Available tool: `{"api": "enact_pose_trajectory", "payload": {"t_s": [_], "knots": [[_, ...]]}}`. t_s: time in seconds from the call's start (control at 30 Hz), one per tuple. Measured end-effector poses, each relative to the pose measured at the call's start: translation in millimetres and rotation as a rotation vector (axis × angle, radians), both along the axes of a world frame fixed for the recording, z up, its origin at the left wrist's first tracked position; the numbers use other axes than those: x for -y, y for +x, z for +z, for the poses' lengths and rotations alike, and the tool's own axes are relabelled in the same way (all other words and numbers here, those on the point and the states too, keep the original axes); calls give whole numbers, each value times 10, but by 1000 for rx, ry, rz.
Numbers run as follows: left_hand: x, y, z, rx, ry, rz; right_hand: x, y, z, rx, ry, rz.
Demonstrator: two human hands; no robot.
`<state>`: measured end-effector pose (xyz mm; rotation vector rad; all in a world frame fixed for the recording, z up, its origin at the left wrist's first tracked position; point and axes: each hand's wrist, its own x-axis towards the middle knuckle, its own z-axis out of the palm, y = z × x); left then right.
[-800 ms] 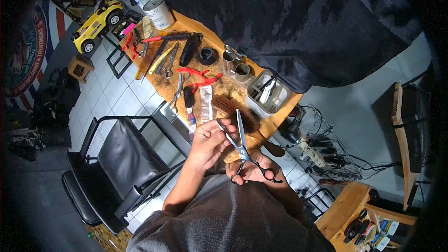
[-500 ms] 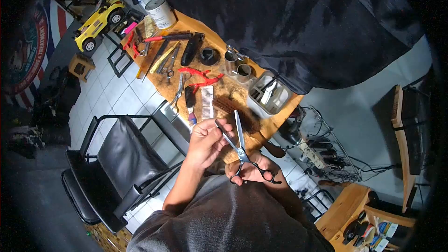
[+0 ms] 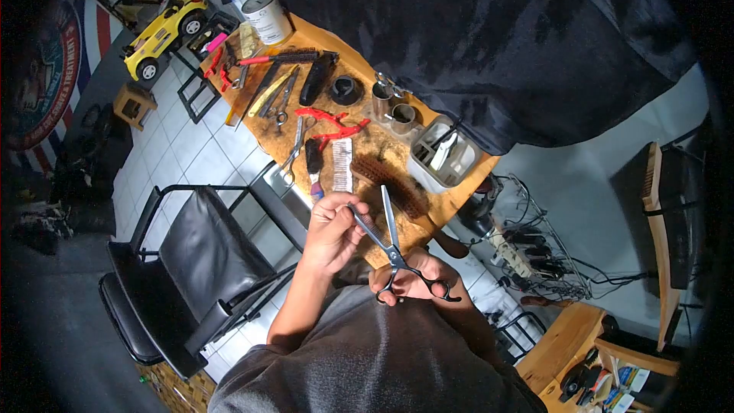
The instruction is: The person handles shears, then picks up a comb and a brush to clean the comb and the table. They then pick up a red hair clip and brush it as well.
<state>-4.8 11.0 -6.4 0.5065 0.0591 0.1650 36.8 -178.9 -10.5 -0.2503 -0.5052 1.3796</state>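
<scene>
A pair of hair-cutting scissors [image 3: 394, 254], with silvery blades spread apart and dark finger loops, is held over the near edge of the table. My right hand [image 3: 422, 274] is closed around the handles, near the loops. My left hand [image 3: 330, 231] pinches the tip of the left blade between thumb and fingers, while the other blade points up freely. Just beyond the blades lie a brown bristle brush [image 3: 386, 183] and a white comb [image 3: 342, 164]. A dark-bristled brush [image 3: 313, 159] is left of the comb.
The wooden table [image 3: 260, 134] carries red clips [image 3: 336, 126], a black clipper [image 3: 315, 80], metal cups [image 3: 400, 118], a clear container [image 3: 447, 159] and a white can [image 3: 266, 19]. A black chair [image 3: 214, 237] stands left. Cables and a power strip [image 3: 512, 254] are right.
The view has shifted slightly. Both hands keep their hold on the scissors, and the blades stay spread at about the same angle.
</scene>
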Motion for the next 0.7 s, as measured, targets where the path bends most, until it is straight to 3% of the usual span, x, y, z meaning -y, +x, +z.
{"api": "enact_pose_trajectory", "payload": {"t_s": [0.17,0.27,0.33,0.5,0.57,0.7], "knots": [[14,68,99,-160,-66,17,-24,-2,-302,28,148,-46],[42,81,114,-183,26,-5,37,19,-317,41,50,-6],[81,59,153,-194,88,-17,-22,0,-216,116,143,-52],[110,8,75,-31,-1,-144,7,16,-127,97,1,-25],[142,-11,146,3,0,-143,-28,1,-90,186,43,-139],[138,-22,174,50,63,-115,-83,9,-288,35,214,-21]]}}
